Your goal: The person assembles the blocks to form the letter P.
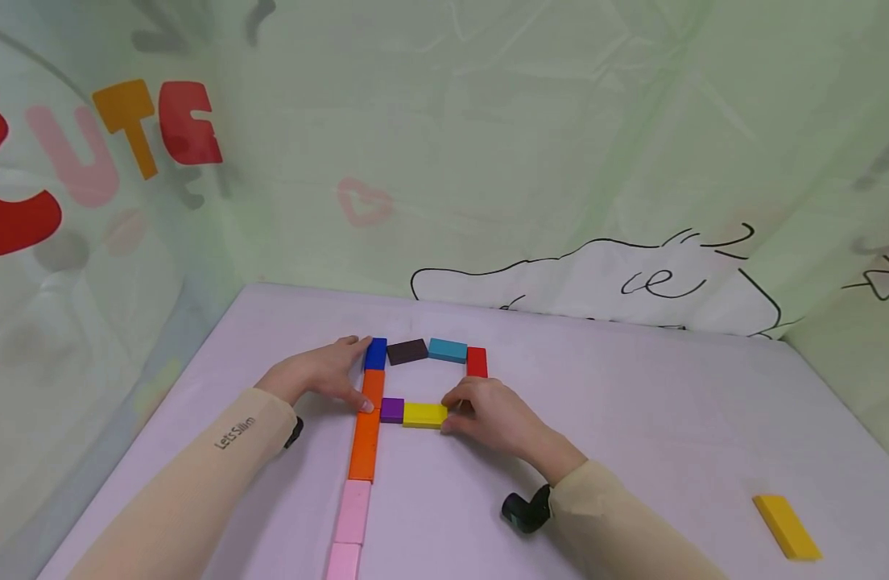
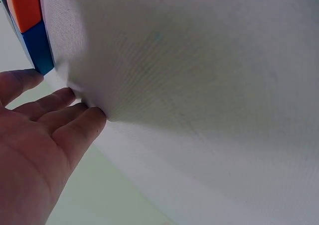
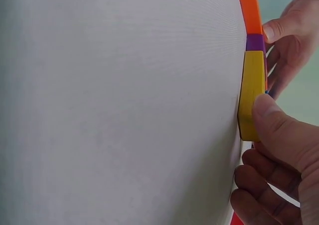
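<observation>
Flat coloured blocks lie joined in a pattern on the table. My right hand (image 1: pixel 491 415) pinches the right end of a yellow block (image 1: pixel 424 415), its thumb along the near side in the right wrist view. That block's left end meets a purple block (image 1: pixel 392 410), which abuts the column of orange blocks (image 1: pixel 364 447). My left hand (image 1: pixel 328 372) lies beside the column with fingers extended. Its thumb touches the orange blocks, and its index fingertip is at the blue block (image 1: pixel 376 354) on top. In the left wrist view the other fingertips (image 2: pixel 97 116) rest on the table.
A dark brown block (image 1: pixel 407 351), a light blue block (image 1: pixel 448 350) and a red block (image 1: pixel 477 362) curve along the far side. Pink blocks (image 1: pixel 353 512) continue the column nearer. Another yellow block (image 1: pixel 787 528) lies apart at right. A printed curtain (image 1: pixel 444 161) hangs behind.
</observation>
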Motion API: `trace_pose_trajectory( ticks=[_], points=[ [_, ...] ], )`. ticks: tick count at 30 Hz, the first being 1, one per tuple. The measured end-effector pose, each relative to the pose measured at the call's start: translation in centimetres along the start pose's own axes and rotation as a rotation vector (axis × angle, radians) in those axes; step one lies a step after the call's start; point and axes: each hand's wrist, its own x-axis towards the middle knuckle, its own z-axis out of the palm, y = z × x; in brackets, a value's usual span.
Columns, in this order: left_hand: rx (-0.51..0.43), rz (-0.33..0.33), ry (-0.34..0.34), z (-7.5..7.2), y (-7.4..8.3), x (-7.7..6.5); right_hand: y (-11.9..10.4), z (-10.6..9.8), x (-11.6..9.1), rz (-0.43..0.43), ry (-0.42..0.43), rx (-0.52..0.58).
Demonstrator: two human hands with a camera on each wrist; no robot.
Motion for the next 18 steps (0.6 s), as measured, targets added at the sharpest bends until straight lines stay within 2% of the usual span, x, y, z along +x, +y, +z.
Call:
trace_pose_trajectory(
  ticks=[11, 18],
  points=[
    [0.0, -0.007, 0.008, 0.0, 0.1, 0.1, 0.6, -0.4, -0.4, -0.026, -0.002, 0.025],
    [-0.012, -0.012, -0.001, 0.1, 0.1, 0.0, 1.8, -1.3, -1.7, 0.013, -0.015, 0.059]
  ],
)
